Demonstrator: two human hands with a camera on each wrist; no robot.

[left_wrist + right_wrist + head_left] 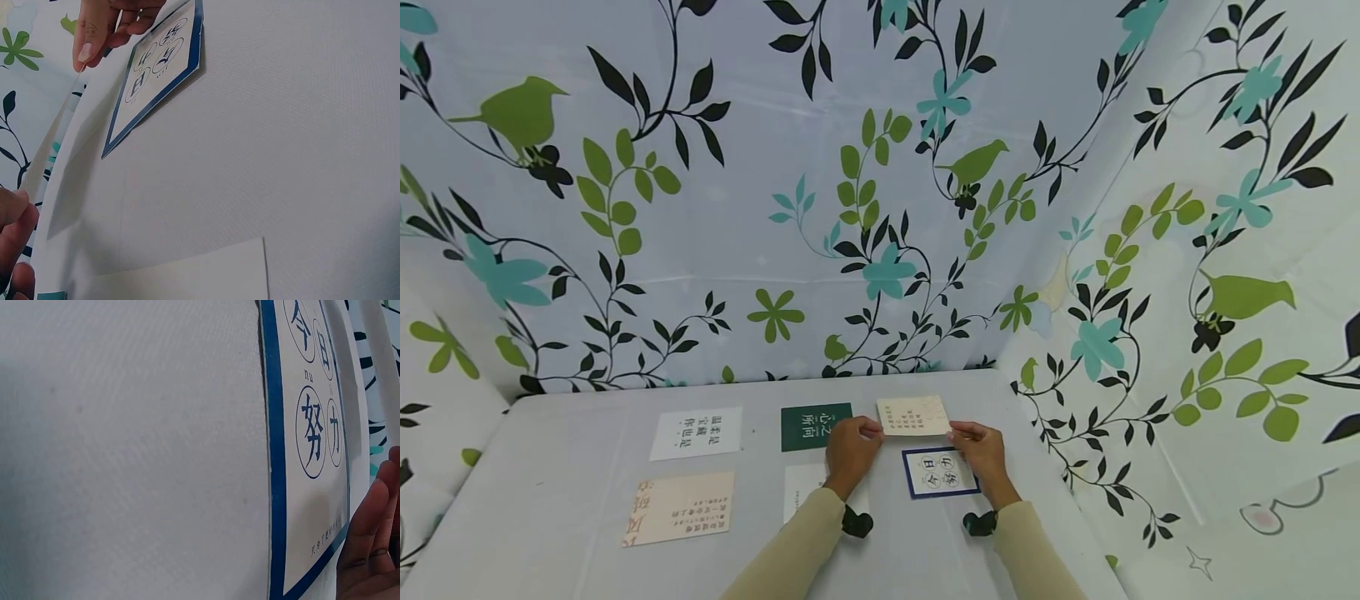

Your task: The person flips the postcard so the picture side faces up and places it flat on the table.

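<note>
A cream card (913,416) with printed characters is held between both hands above the far side of the table. My left hand (853,454) pinches its left edge, and my right hand (981,457) pinches its right edge. In the left wrist view the card (50,140) appears nearly edge-on, lifted off the surface. Just below it lies a blue-bordered card (941,472), also large in the right wrist view, near the right hand (375,531). Beside the left hand is a dark green card (808,427), partly covered by it. A white card (799,483) lies half hidden under the left forearm.
On the left part of the white table (572,467) lie a white card (696,433) and, nearer, a beige card (679,508) with reddish print. A leaf-and-bird patterned cloth (715,208) hangs behind the table and along its right side.
</note>
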